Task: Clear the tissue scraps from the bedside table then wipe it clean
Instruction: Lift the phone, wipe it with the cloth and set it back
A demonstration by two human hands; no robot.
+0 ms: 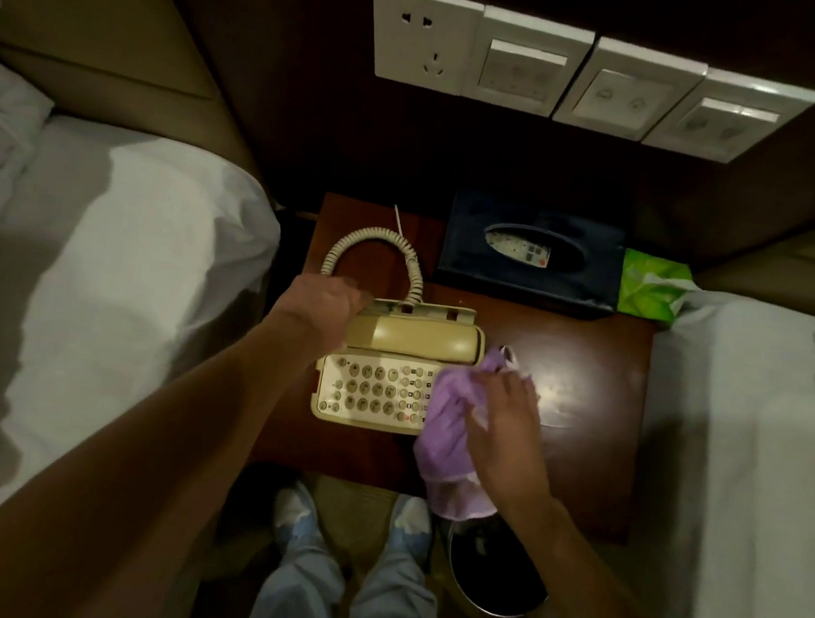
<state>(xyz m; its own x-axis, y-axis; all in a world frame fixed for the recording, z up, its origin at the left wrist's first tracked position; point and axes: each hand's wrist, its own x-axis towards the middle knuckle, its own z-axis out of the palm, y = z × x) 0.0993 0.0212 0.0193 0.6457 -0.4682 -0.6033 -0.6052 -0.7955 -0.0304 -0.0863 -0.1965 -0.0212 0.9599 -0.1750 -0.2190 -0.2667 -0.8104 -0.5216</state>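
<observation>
Dark-wood surface between two beds: fingers of the right hand lie spread, pressing the purple cloth beside the phone. The left hand curls its fingers round the phone's back corner. No scraps show. Lifting the phone could likely snag the coiled cord and spill the handset.

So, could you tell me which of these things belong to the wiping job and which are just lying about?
In the job: bedside table; purple cloth, pressed by the right hand; phone, gripped by the left hand; black bin on the floor.
Lying about: dark tissue box; green tissue pack; wall sockets; beds.
</observation>
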